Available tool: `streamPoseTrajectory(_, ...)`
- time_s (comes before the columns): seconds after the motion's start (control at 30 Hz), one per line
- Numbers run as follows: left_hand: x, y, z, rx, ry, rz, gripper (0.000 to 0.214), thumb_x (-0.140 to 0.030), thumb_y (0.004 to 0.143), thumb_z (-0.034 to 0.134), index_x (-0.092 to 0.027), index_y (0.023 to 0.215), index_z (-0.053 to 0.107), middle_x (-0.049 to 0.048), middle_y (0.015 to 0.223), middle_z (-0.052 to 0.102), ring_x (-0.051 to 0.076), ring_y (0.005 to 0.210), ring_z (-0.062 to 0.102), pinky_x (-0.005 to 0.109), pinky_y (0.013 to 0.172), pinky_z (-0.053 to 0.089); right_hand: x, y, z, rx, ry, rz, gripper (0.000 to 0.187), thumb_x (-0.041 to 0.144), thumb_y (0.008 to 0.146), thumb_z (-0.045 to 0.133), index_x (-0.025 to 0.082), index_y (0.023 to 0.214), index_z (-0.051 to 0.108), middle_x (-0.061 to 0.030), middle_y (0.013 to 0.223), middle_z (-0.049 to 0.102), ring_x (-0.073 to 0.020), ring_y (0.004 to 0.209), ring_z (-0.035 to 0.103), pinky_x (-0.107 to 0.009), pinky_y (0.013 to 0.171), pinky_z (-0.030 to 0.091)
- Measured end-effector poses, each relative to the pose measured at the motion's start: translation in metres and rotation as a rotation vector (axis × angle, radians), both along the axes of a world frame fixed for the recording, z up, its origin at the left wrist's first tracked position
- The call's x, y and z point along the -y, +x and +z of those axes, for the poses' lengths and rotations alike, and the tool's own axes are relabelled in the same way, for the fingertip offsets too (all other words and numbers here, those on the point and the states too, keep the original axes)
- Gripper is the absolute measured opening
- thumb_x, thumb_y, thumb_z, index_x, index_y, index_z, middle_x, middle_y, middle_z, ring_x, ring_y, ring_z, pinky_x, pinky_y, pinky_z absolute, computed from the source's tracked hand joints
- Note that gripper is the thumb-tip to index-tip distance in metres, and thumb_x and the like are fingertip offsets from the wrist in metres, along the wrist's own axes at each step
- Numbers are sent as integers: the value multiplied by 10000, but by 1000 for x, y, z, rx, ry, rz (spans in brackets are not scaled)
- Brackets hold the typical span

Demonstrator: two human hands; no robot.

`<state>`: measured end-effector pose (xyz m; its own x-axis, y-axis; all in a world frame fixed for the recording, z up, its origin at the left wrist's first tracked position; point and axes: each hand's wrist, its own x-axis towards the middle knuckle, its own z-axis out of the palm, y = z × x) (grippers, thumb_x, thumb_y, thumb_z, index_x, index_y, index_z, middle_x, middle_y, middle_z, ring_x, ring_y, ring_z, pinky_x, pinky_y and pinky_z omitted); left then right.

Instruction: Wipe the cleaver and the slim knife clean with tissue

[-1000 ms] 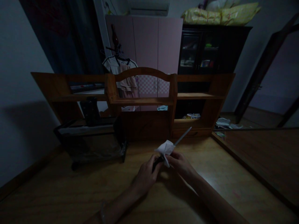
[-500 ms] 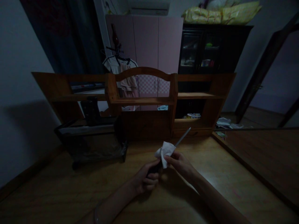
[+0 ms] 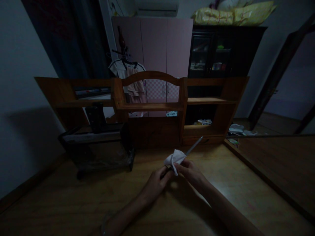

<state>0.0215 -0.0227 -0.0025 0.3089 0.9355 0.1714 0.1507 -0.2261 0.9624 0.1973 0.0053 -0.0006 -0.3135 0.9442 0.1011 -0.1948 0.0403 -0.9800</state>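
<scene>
A tool that looks like a screwdriver, with a dark handle and a slim metal shaft [image 3: 194,146], slants up to the right above the wooden tabletop. My left hand [image 3: 158,180] is closed around its handle, the back of the hand turned upward, so most of the handle is hidden. A crumpled white tissue [image 3: 176,158] is wrapped around the lower shaft near the handle. My right hand [image 3: 189,170] pinches this tissue against the shaft, thumb on the near side. The shaft's tip sticks out bare beyond the tissue.
On the left of the tabletop [image 3: 118,196] stands a clear tank with a black frame [image 3: 98,154] and a black box-shaped part [image 3: 95,118] on it. A wooden shelf unit [image 3: 152,106] runs along the back. A raised wooden edge [image 3: 265,173] borders the right side.
My left hand has turned over on the handle, from curled fingers showing to its back facing up. The shaft tip has dipped slightly to the right. The right hand keeps its pinch.
</scene>
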Motion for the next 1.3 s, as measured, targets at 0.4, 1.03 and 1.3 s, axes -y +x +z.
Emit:
streamPoseTrajectory(0.4, 4, -9, 0, -828, 462, 183, 353, -389, 966, 363, -201, 1219, 521, 81, 993, 701, 234, 855, 675, 310, 715, 467, 0, -4, -2, -43, -88, -57, 337, 448, 717, 761, 135, 832, 716, -43, 781, 685, -158, 690, 588, -260, 644, 416)
streamPoseTrajectory(1.03, 1, -5, 9, -53, -227, -44, 417, -581, 871, 450, -190, 922, 587, -39, 563, 526, 84, 388, 418, 201, 400, 336, 4, 0, 8, 7, -28, -16, 377, 471, 702, 756, 150, 898, 729, -51, 839, 705, -197, 770, 619, -299, 723, 446)
streamPoseTrajectory(1.3, -5, -13, 3, 273, -580, -229, 398, -607, 821, 524, -210, 844, 492, -121, 426, 290, 40, 292, 118, 164, 284, 161, -1, 9, 13, 18, 58, -189, 308, 463, 719, 739, 160, 740, 688, -35, 728, 646, -182, 714, 567, -298, 685, 418)
